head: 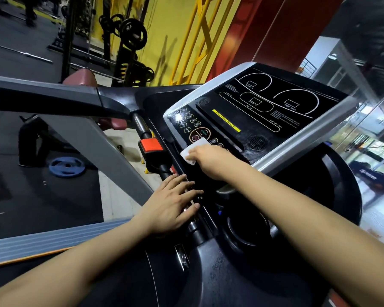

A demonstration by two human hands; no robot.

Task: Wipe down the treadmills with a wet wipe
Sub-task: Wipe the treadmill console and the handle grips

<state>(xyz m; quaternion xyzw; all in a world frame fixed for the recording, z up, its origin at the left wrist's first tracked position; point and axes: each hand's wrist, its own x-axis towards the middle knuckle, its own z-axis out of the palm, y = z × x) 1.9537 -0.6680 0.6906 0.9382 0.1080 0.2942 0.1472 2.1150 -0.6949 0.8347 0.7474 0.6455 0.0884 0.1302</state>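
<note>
The treadmill console (259, 120) is a black panel in a silver frame, tilted across the centre right, with round buttons along its near edge. My right hand (211, 157) holds a folded white wet wipe (192, 149) pressed against the console's lower button row, just below the start and stop buttons. Part of the wipe is hidden under my fingers. My left hand (175, 202) rests flat, fingers spread, on the black ledge and handlebar below the console. A damp sheen shows on the panel near the buttons.
A grey handrail (53, 94) runs from the left to a chrome grip with a red safety clip (150, 146). Cup holders (246, 231) sit in the black tray below the console. Beyond are weight plates (67, 166), a rack, a yellow wall and glass panels at right.
</note>
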